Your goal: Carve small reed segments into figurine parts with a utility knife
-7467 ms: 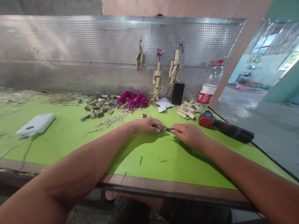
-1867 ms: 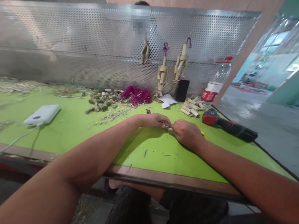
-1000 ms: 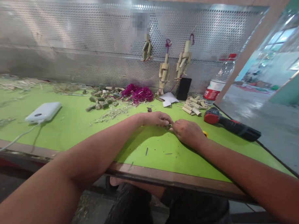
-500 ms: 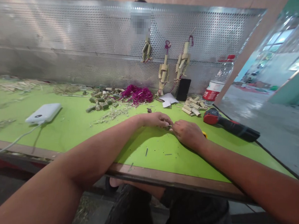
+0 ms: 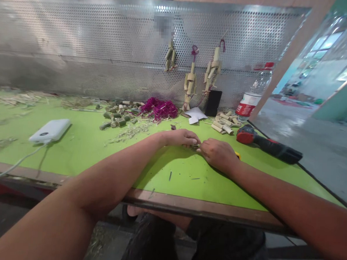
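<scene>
My left hand (image 5: pixel 185 138) rests low over the green tabletop, its fingers closed around a small dark piece (image 5: pixel 195 146) whose kind I cannot make out. My right hand (image 5: pixel 218 152) meets it from the other side, fingers pinched at the end of the same piece; what the fingertips hold is mostly hidden. A yellow-and-black object (image 5: pixel 238 155) shows partly behind the right wrist. On the green surface below the hands lie thin dark slivers (image 5: pixel 170 175) and specks.
A cordless power tool (image 5: pixel 268 145) lies at the right, near cut bamboo pieces (image 5: pixel 225 123). Further back are purple string (image 5: pixel 159 109), bamboo figures (image 5: pixel 190 85), a phone (image 5: pixel 213 103) and a bottle (image 5: pixel 250 98). Left stands a white power bank (image 5: pixel 52 130) with its cable.
Both hands stay together in nearly the same place, with only slight finger movement. The view has shifted very slightly.
</scene>
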`<state>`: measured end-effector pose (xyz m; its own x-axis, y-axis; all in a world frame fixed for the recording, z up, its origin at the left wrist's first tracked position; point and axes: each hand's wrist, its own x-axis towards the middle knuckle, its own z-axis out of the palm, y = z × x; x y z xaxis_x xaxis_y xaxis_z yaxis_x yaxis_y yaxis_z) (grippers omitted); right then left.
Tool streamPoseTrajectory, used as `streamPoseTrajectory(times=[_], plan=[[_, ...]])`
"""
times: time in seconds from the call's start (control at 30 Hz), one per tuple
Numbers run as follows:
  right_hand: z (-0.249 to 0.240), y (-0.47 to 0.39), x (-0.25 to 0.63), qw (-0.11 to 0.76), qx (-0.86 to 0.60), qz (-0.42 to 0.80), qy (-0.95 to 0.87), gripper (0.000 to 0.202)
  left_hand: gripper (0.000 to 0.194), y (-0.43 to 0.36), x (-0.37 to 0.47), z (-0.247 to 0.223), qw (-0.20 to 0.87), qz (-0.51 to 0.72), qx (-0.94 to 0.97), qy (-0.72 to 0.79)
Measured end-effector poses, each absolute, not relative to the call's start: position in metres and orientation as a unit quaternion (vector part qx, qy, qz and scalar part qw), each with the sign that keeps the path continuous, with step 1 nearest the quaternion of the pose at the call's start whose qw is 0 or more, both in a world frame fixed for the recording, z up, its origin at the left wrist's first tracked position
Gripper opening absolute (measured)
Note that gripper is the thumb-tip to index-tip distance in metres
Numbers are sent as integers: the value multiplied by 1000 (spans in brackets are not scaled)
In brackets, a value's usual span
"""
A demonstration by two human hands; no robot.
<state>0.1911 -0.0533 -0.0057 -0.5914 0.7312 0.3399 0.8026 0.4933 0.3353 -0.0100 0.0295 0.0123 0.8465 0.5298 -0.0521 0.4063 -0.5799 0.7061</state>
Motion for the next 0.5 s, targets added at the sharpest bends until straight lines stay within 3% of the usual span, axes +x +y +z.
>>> streamPoseTrajectory(times=[0.5], plan=[[-4,-56,190,77,-452,-223,-860,27,38,27,-8,12,377,85,886,258]])
